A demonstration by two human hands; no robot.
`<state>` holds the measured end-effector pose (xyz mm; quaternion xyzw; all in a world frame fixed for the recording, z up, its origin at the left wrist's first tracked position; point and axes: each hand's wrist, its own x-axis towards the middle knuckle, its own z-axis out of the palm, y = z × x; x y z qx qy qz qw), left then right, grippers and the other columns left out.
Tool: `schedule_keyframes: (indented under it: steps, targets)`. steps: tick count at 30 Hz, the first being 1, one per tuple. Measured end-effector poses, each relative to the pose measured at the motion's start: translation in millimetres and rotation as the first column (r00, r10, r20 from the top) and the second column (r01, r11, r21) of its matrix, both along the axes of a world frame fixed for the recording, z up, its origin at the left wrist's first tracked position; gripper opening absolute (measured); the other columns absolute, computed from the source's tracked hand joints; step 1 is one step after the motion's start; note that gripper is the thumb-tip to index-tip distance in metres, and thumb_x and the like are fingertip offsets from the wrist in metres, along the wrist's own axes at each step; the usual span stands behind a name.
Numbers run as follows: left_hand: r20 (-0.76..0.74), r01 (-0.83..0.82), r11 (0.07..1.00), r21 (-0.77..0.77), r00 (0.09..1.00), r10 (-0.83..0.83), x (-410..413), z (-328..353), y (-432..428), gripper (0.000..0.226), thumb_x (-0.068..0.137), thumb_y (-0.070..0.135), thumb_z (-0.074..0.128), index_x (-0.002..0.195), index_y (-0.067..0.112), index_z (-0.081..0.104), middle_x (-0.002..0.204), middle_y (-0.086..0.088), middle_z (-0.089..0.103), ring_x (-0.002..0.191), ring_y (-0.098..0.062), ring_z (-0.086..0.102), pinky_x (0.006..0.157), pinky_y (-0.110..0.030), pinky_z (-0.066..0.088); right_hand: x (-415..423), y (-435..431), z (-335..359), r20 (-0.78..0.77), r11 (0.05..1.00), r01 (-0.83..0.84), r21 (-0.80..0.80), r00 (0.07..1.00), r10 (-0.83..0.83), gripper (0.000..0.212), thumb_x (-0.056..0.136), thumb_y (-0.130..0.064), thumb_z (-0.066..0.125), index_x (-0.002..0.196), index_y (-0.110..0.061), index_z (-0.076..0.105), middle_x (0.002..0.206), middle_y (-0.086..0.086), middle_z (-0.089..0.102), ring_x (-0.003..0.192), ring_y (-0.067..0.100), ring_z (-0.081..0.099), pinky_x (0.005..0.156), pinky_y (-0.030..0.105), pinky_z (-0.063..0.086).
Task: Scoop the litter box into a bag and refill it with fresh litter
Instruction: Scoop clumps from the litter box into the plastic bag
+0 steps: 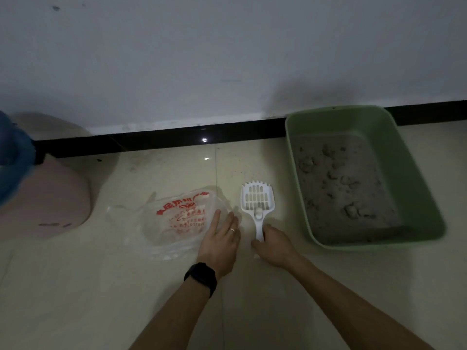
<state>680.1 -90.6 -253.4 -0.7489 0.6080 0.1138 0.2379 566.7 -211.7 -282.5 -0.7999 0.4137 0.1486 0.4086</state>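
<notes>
While the right hand [276,246] lay low on the floor, its fingers were curled round the end of the thin plastic handle of the white scoop [257,202], the thumb showing at the handle's left. The scoop lay flat, a hard slotted shovel with a toothed front edge pointing toward the wall. Just beside it the left hand [220,239] was spread flat with straight fingers, a ring on one of them and a black watch [201,276] on the wrist. Its fingertips rested on the near right edge of the bag [174,221]. That bag was thin, clear, crinkled film with red print, lying slack on the glossy cream tiles of the floor [151,311].

To the right of the scoop, past a narrow strip of tile, stood the litter box [427,198], a green plastic tray with rounded corners and sloping walls. Its far end sat close to the black baseboard [164,138]. Grey, grainy litter [338,188] covered its bottom, lumpy with darker clumps.

Far to the left sat a smooth, rounded pink container [50,198], with something blue [12,152] blurred above it at the edge; I could not tell what that was. A broad stretch of tile ran between the pink container and the bag, and a wider one lay on either side of the bare forearms. A plain pale wall [227,59] closed the far side.
</notes>
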Motion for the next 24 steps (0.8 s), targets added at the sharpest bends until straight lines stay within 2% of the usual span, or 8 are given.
schedule_keyframes:
  steps: [3,5,7,10,13,15,19,24]
  targets:
    - [-0.016,-0.007,1.0,-0.017,1.0,0.006,1.4,-6.3,2.3,0.066,0.096,0.043,0.05,0.151,0.011,0.031,0.162,-0.016,0.015,0.151,-0.031,0.003,0.108,-0.058,-0.025,-6.3,3.4,13.7,0.115,0.951,0.25,0.183,0.955,-0.273,0.018,0.091,-0.031,0.055,0.103,-0.017,0.054,0.094,0.005,0.064,0.082,0.024,0.063,0.072,0.038,0.05]
    - [-0.047,-0.012,0.999,-0.036,0.999,0.01,1.3,-11.0,5.4,0.066,0.096,0.045,0.05,0.15,0.013,0.032,0.162,-0.015,0.018,0.151,-0.031,0.004,0.109,-0.057,-0.026,-11.5,7.6,25.4,0.155,0.884,0.37,0.285,0.893,-0.423,0.01,0.093,-0.029,0.054,0.098,-0.02,0.054,0.081,0.005,0.06,0.069,0.022,0.058,0.064,0.041,0.047]
    - [-0.076,-0.01,0.999,-0.05,0.997,0.006,2.6,-14.9,8.0,0.065,0.097,0.047,0.047,0.151,0.015,0.031,0.161,-0.014,0.02,0.151,-0.031,0.004,0.107,-0.056,-0.028,-17.9,11.1,43.3,0.186,0.816,0.432,0.383,0.83,-0.526,0.009,0.094,-0.025,0.056,0.095,-0.016,0.055,0.068,0.004,0.052,0.06,0.019,0.051,0.059,0.038,0.04]
    - [-0.094,-0.006,0.999,-0.045,0.996,0.001,7.8,-15.1,10.2,0.065,0.098,0.049,0.041,0.153,0.019,0.026,0.161,-0.012,0.023,0.152,-0.03,0.005,0.11,-0.057,-0.026,-30.3,12.5,78.3,0.253,0.789,0.432,0.438,0.782,-0.569,0.009,0.097,-0.021,0.056,0.098,-0.012,0.055,0.068,0.004,0.048,0.06,0.017,0.049,0.06,0.034,0.04]
    - [-0.125,-0.004,0.999,-0.053,0.992,-0.002,10.9,-9.7,8.6,0.064,0.098,0.045,0.042,0.154,0.019,0.023,0.161,-0.012,0.023,0.152,-0.028,0.005,0.109,-0.056,-0.027,-44.1,7.3,107.4,0.319,0.825,0.396,0.403,0.784,-0.532,0.008,0.097,-0.024,0.057,0.099,-0.016,0.058,0.072,0.004,0.053,0.063,0.015,0.053,0.063,0.033,0.043]
    - [-0.174,-0.035,0.994,-0.102,0.985,0.017,10.8,-3.1,3.1,0.063,0.098,0.039,0.044,0.154,0.02,0.024,0.16,-0.01,0.027,0.151,-0.026,0.009,0.108,-0.054,-0.028,-54.5,-0.1,120.0,0.353,0.838,0.398,0.373,0.775,-0.525,0.009,0.097,-0.022,0.057,0.097,-0.013,0.059,0.072,0.005,0.053,0.061,0.013,0.053,0.06,0.029,0.043]
    - [-0.2,-0.102,0.973,-0.208,0.978,0.06,6.6,17.4,-19.5,0.057,0.099,0.038,0.04,0.153,0.026,0.026,0.157,-0.005,0.034,0.15,-0.023,0.015,0.115,-0.052,-0.017,-81.9,-23.7,132.9,0.394,0.843,0.462,0.276,0.745,-0.538,0.008,0.094,-0.019,0.059,0.089,-0.014,0.061,0.061,-0.006,0.054,0.055,0.009,0.051,0.056,0.028,0.04]
    - [-0.331,-0.316,0.884,-0.345,0.922,0.201,-4.1,44.2,-67.3,0.055,0.1,0.045,0.034,0.152,0.033,0.026,0.156,0.003,0.036,0.147,-0.016,0.021,0.12,-0.048,0.0,-128.3,-66.9,124.7,0.369,0.82,0.567,0.072,0.749,-0.55,0.038,0.097,-0.039,0.054,0.065,-0.018,0.05,0.05,-0.002,0.05,0.05,0.017,0.048,0.056,0.034,0.037]
